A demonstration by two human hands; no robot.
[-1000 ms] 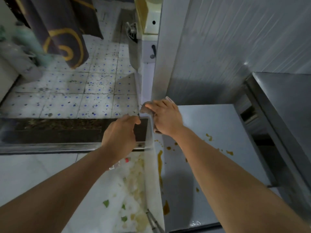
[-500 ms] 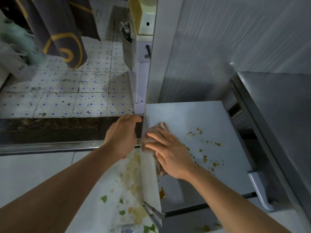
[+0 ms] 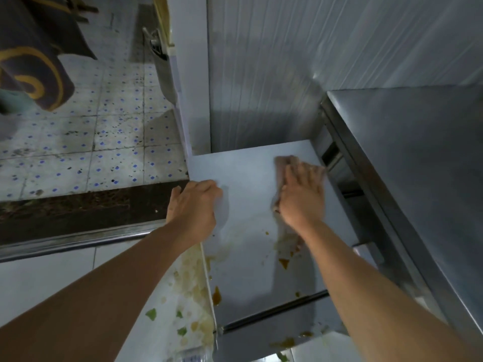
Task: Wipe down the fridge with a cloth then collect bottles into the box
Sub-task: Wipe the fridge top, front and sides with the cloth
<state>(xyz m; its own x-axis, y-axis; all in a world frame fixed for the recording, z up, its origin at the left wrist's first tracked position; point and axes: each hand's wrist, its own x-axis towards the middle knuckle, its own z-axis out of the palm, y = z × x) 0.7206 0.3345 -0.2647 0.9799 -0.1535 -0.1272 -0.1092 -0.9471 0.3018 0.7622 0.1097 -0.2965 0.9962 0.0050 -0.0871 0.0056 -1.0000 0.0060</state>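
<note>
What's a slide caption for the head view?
Right hand presses a cloth flat on the stained fridge top; left hand holds its left edge.

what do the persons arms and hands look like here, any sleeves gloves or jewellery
Both arms are bare from the bottom of the picture up to the wrists: no sleeves show. The left hand and the right hand wear no gloves, and no watch, bracelet or ring can be seen. The right hand is blurred, so small details on its fingers cannot be told.
</note>
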